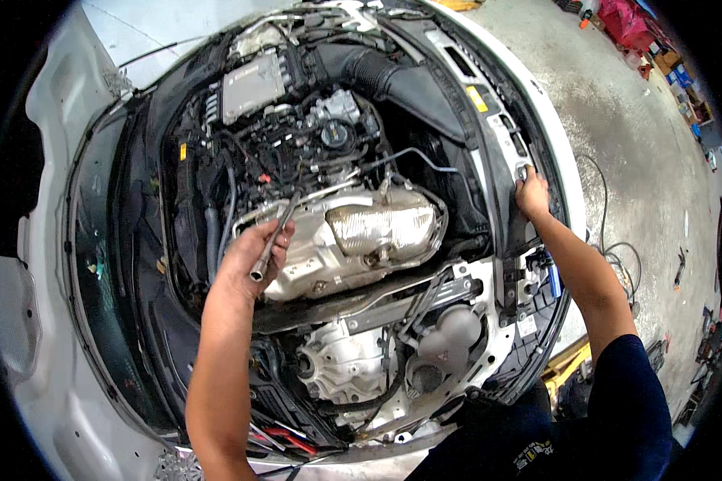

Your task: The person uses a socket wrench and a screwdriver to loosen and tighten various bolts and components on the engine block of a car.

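Observation:
My left hand [253,252] is closed around a long metal socket wrench [269,247]. Its hollow socket end points down toward me, and the far end reaches over the engine [285,144]. Just right of that hand lies a dented silver heat shield [381,230] on the engine's near side. My right hand [532,195] is at the front crossmember [497,152] of the car, fingers curled by a small metal piece at its edge. Whether they grip this piece or the crossmember itself is hidden.
A grey control box [253,86] and a black air duct [409,84] sit at the far side of the bay. Nearer me are a white reservoir [449,335] and red-handled tools [297,441]. A cable [606,200] and boxes [690,100] lie on the floor at right.

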Demonstrator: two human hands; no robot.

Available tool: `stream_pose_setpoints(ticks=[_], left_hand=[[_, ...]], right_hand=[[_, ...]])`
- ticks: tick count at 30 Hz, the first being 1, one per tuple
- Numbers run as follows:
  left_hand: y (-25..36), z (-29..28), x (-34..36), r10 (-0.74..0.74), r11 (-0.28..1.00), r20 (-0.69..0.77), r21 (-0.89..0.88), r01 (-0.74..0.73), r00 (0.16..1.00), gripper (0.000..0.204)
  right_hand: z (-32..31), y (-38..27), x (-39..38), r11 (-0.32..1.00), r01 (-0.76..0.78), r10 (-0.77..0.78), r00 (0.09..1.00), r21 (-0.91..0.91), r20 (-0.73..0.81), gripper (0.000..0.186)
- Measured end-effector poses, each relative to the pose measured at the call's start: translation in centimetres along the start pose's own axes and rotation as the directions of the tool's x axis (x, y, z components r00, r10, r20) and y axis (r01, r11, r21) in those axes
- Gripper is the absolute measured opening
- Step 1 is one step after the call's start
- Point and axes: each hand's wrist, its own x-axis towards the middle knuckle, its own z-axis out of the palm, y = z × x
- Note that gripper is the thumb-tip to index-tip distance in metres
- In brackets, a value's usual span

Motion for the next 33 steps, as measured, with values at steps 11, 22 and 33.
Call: stream_pose_setpoints(ticks=[11,22,33], left_hand=[[-1.2,2.2,-0.6,0.014,0.927,0.042,-0.374,0.003,0.999,0.017],[1.2,-0.9,0.3,0.457,0.139,0.182,0.952,-0.272,0.871,0.042],[6.4,-0.9,-1.5,0.246,-0.936,0.64,0.352,0.007,0.728,0.043]], right_hand=[[3.5,1.1,-2.4,0.986,0.111,-0.068,0.949,0.126,-0.308,0.042],[4.8,3.5,-1.9,0.854,0.484,-0.37,0.824,0.192,-0.429,0.032],[5.7,6.0,-1.1,0.717,0.66,-0.504,0.713,0.223,-0.487,0.032]])
